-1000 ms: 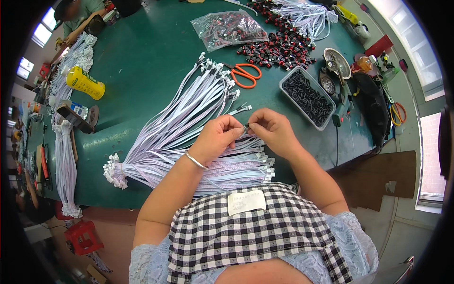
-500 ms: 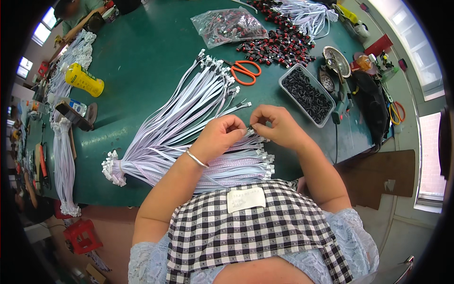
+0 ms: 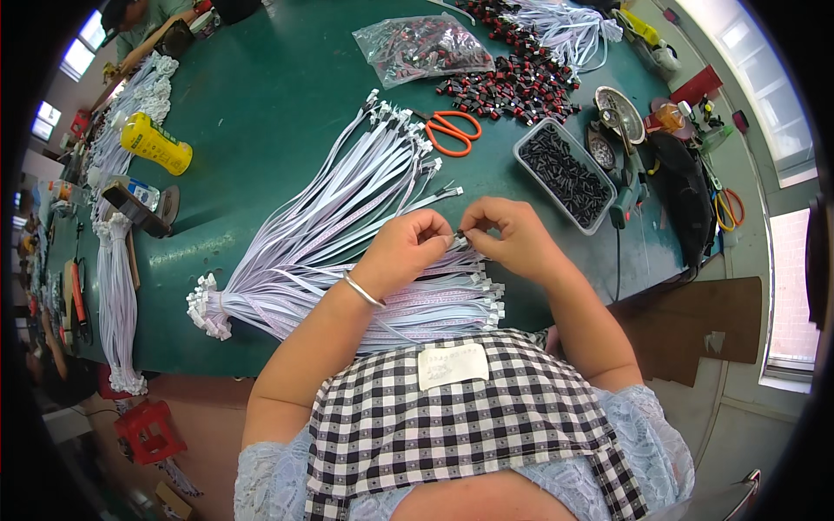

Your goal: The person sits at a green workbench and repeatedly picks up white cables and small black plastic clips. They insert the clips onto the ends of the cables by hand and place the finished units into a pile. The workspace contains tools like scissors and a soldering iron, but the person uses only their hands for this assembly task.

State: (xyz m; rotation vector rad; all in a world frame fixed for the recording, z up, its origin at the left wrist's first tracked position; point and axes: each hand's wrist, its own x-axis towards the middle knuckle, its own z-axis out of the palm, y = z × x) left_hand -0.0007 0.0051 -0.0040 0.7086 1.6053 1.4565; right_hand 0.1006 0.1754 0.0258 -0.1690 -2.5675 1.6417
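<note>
A large bundle of flat white ribbon cables point(image 3: 304, 230) fans out over the green table, gathered at its left end by a band beside a cluster of white plugs point(image 3: 208, 308). My left hand point(image 3: 407, 247), with a bangle on its wrist, pinches one cable close to its tip above the right side of the fan. Thumb and forefinger of my right hand point(image 3: 512, 239) are closed at the same tip, almost touching the left fingertips. A small dark and whitish piece point(image 3: 460, 236) shows between them. Its details, and what the right fingers grip, are too small to tell.
Orange-handled scissors point(image 3: 452, 133) lie beyond the cables. At right stands a plastic tub point(image 3: 563, 176) of small black tubes, beside a corded tool point(image 3: 627, 198). Red and black connectors point(image 3: 512, 87) are heaped at the back near a clear bag point(image 3: 421, 50). A yellow bottle point(image 3: 156, 144) stands left.
Almost nothing differs. Both hands stay together at the cable tip, with only a slight shift of the fingers and wrists.
</note>
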